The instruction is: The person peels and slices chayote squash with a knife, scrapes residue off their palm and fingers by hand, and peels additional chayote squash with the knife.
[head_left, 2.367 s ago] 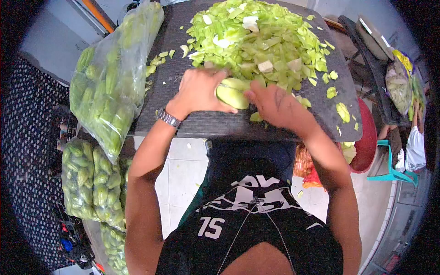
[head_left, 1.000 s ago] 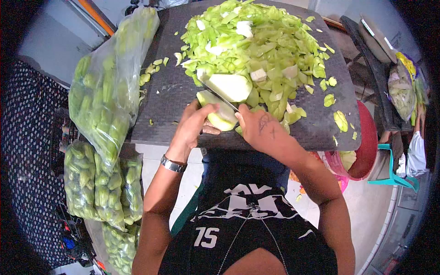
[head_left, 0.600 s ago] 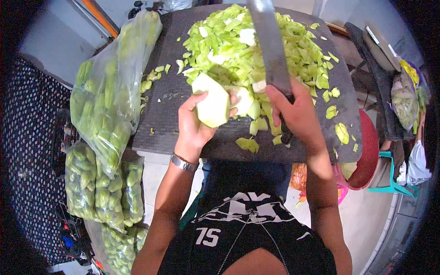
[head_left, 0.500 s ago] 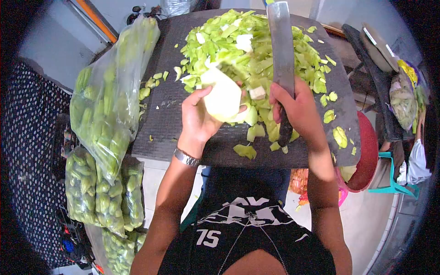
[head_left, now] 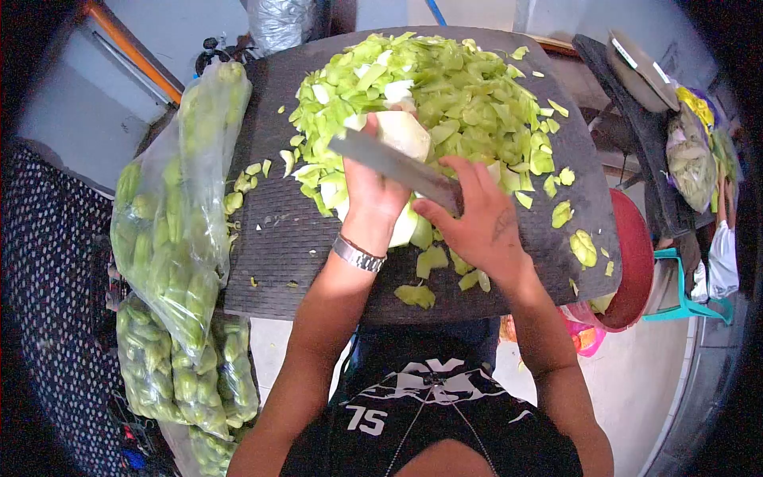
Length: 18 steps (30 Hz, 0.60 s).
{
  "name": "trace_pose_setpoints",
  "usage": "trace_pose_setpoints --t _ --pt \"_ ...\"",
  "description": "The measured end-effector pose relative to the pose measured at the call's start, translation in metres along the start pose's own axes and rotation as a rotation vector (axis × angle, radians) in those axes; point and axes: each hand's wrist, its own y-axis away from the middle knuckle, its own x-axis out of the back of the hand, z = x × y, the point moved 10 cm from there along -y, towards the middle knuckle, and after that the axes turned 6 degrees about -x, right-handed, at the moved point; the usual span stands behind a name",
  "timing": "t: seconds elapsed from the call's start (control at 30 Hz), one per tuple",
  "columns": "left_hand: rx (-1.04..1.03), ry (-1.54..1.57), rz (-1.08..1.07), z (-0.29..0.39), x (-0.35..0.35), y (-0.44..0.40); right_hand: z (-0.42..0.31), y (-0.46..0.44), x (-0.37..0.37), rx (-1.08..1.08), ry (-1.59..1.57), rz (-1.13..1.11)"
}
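My left hand (head_left: 372, 191) is closed around a peeled, pale vegetable that looks like a chayote (head_left: 407, 133), above the heap of cut pieces. My right hand (head_left: 483, 226) grips a large knife (head_left: 393, 164) by its handle, which the fingers hide. The broad blade slants up to the left, crossing in front of my left hand and the lower part of the chayote. Whether the edge touches the flesh I cannot tell. Beneath and behind both hands lies a big pile of green peelings (head_left: 469, 103) with a few white chunks in it.
The dark ribbed table (head_left: 294, 258) carries loose scraps near its edges. Clear plastic bags of green vegetables (head_left: 171, 230) stand along the left. At the right are a red tub (head_left: 632, 262), a teal stool (head_left: 671, 306) and a rack with a bagged vegetable (head_left: 690, 159).
The knife has swung from upright at the right to slanting across my left hand. The chayote has moved slightly right and turned. The whole view has shifted a little.
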Motion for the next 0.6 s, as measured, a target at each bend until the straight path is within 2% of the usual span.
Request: trace_pose_setpoints --t 0.13,0.23,0.33,0.43,0.6 --pt "-0.065 -0.128 0.117 0.007 0.019 0.005 -0.003 -0.006 -0.021 0.067 0.044 0.044" --pt "0.021 -0.078 0.164 0.002 0.03 0.011 -0.01 -0.014 -0.03 0.084 -0.003 -0.067" --pt "0.106 -0.014 0.098 -0.008 0.021 0.014 -0.013 -0.017 -0.039 -0.027 0.09 -0.26" --pt "0.108 -0.045 0.077 -0.008 0.021 0.013 -0.022 -0.015 -0.03 0.118 -0.005 -0.04" --pt "0.047 -0.094 0.2 -0.005 0.029 0.016 -0.014 -0.019 -0.031 0.119 0.04 -0.007"
